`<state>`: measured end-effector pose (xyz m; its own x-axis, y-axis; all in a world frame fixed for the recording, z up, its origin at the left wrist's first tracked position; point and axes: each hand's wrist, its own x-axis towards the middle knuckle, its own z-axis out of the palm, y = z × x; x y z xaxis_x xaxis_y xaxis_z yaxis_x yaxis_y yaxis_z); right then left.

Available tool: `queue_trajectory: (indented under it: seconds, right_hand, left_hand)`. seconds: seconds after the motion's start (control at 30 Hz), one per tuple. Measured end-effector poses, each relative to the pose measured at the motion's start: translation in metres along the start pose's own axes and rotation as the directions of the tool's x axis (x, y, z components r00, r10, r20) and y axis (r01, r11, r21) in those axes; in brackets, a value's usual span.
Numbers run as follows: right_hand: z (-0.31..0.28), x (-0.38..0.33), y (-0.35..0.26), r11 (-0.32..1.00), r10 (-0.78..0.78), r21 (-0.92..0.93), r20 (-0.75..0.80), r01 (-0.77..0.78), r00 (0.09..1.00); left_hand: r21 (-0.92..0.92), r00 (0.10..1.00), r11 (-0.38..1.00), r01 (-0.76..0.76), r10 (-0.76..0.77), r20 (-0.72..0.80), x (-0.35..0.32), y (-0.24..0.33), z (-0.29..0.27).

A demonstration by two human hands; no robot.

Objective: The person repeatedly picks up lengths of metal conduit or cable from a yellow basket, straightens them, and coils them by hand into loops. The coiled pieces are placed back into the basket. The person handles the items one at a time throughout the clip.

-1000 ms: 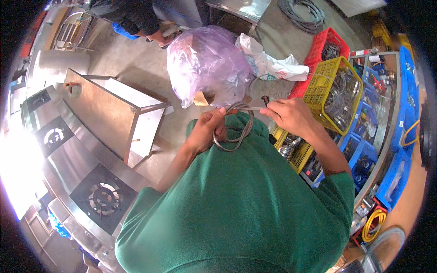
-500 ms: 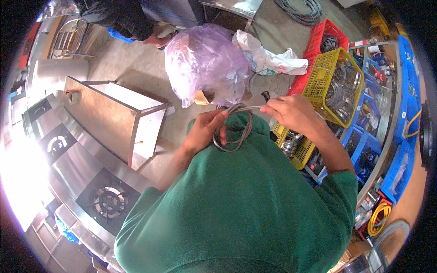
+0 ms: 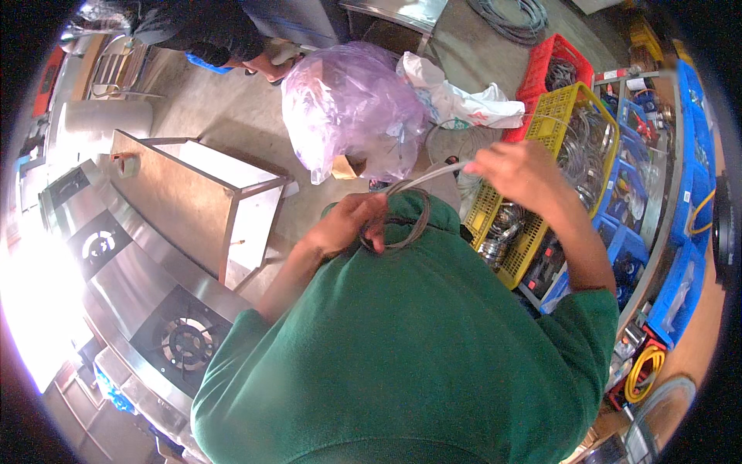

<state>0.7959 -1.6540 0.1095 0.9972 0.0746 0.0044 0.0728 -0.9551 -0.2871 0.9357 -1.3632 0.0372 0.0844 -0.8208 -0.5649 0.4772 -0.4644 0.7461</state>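
A thin grey cable point(image 3: 423, 220) is wound into a small coil in front of my chest. My left hand point(image 3: 352, 220) is closed round the coil's left side, thumb and fingers pinching the strands. Out to the right, my right hand point(image 3: 514, 174) grips a stretch of the same cable between thumb and fingers. That stretch runs taut and pale from the coil's top up to the right fingertips. Where the cable's end lies I cannot make out.
Ahead stands a large purple plastic bag point(image 3: 352, 108), beside a white bag point(image 3: 471, 104). Yellow crates point(image 3: 541, 139), a red crate point(image 3: 533, 81) and blue bins point(image 3: 618, 247) line the right. A stainless counter with gas burners point(image 3: 185, 340) and an upturned table point(image 3: 170, 201) are left. Another person point(image 3: 201, 35) stands far left.
My right hand has moved right and slightly up, drawing a longer stretch of cable away from the coil. My left hand keeps its hold in nearly the same place.
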Motion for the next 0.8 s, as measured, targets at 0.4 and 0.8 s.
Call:
queue_trajectory:
  seconds: [0.4, 0.8]
  right_hand:
    - [0.005, 0.019, 0.016, 0.996, 0.08, 0.03, 0.122, -0.085, 0.989]
    - [0.038, 0.039, -0.012, 0.812, 0.134, 0.501, 0.34, -0.3, 0.931]
  left_hand:
    - [-0.131, 0.997, 0.991, 0.004, -0.014, -0.075, 0.005, -0.001, -0.002]
    - [-0.248, 0.996, 0.969, 0.022, -0.044, -0.084, 0.002, 0.001, -0.01]
